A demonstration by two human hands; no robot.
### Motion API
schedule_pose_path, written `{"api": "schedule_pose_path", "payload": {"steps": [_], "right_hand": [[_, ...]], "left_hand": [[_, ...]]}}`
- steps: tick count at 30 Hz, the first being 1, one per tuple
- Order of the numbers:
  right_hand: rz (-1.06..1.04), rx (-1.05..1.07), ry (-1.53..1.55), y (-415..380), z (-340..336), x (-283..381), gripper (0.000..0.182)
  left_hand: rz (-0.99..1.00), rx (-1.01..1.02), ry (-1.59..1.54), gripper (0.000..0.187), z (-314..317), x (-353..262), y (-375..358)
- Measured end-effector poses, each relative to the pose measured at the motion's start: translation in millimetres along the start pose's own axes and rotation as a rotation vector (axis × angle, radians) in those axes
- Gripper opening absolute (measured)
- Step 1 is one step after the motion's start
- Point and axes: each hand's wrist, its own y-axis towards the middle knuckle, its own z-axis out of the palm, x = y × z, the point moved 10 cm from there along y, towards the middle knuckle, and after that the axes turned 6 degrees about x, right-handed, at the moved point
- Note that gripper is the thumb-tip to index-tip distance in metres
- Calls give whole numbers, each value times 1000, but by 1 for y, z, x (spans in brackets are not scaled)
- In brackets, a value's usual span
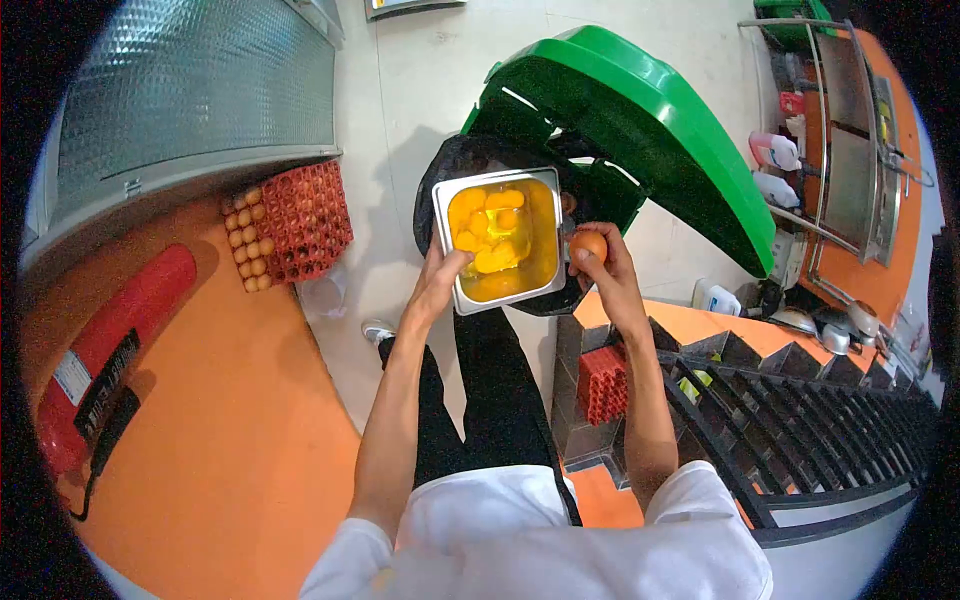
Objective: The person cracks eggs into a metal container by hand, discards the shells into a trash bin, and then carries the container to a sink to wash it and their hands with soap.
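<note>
My left hand [437, 283] grips the left rim of a square metal pan [548, 215], its thumb over the edge. Several cracked raw eggs [490, 230], yolks and clear whites, lie in the pan. Just right of the pan, my right hand [612, 268] is closed around a brown egg [588, 244], which appears whole from above. Both hands are over a green bin lined with a black bag [440, 165]; the pan hides much of its opening.
The bin's green lid [650, 110] hangs open at the right. On the orange counter at left are brown eggs [248, 240], a red egg tray [310, 220] and a fire extinguisher [120, 350]. Stacked red trays [602, 385] sit on the steps beside a black railing [800, 430].
</note>
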Motion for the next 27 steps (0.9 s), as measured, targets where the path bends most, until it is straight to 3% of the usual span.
{"api": "schedule_pose_path", "payload": {"steps": [4, 8, 12, 13, 15, 27], "right_hand": [[-76, -84, -441, 3, 13, 22, 35], [-154, -24, -574, 11, 39, 23, 45], [-155, -6, -581, 19, 53, 17, 47], [-154, 1, -582, 21, 55, 14, 47], [-269, -27, -680, 21, 58, 17, 44], [-225, -117, -690, 33, 58, 27, 38]], "left_hand": [[93, 22, 98, 76, 6, -12, 5], [130, 42, 132, 80, 16, -12, 6], [137, 33, 81, 85, 22, -4, 7], [193, 14, 64, 73, 23, -12, 4], [172, -7, 69, 74, 23, -10, 2], [199, -57, 110, 77, 16, -12, 8]]}}
